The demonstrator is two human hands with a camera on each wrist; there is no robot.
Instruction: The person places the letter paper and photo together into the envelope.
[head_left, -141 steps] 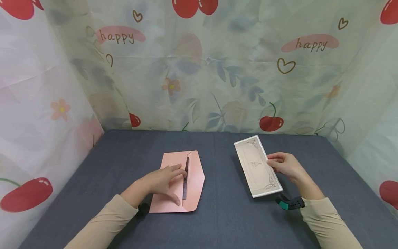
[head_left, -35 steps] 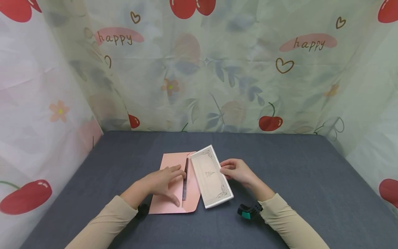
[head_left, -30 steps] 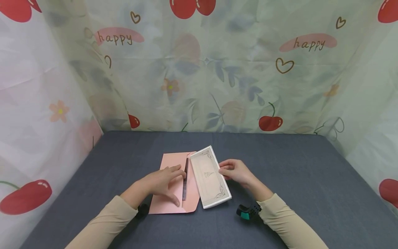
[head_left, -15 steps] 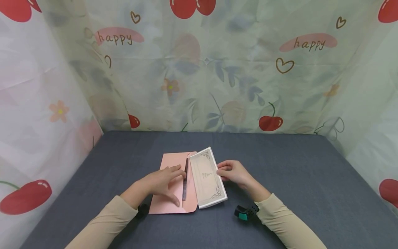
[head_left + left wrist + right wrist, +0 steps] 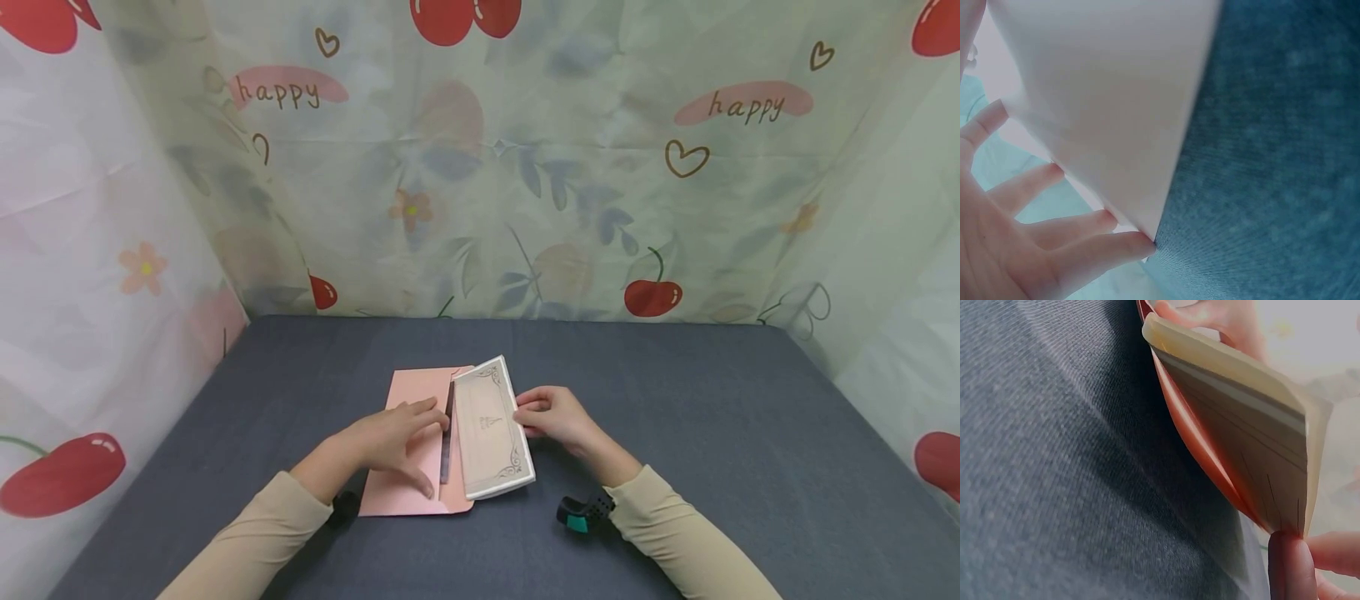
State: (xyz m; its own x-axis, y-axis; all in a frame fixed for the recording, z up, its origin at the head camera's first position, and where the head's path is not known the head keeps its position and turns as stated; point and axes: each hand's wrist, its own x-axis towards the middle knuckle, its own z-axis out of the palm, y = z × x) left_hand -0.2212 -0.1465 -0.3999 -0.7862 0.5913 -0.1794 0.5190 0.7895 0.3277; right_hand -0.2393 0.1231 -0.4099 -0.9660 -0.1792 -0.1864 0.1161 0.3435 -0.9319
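A pink envelope lies on the table, its flap side toward the right. My left hand rests on it with spread fingers; in the left wrist view, fingertips touch the edge of the envelope's panel. A dark gap shows at its mouth. My right hand pinches the right edge of a thick cream card with a white border and scrollwork corners. The card is tilted above the flap, covering most of it. In the right wrist view, the card's underside stands apart from the orange-looking flap.
The table has a dark grey-blue cloth. A patterned curtain with cherries and "happy" lettering surrounds it at the back and sides. A black wrist device with a teal part hangs under my right wrist.
My right hand has brought the card leftward from the table's right side until it overlaps the envelope's flap, creeping left over the last second. My left hand and the envelope stay put.
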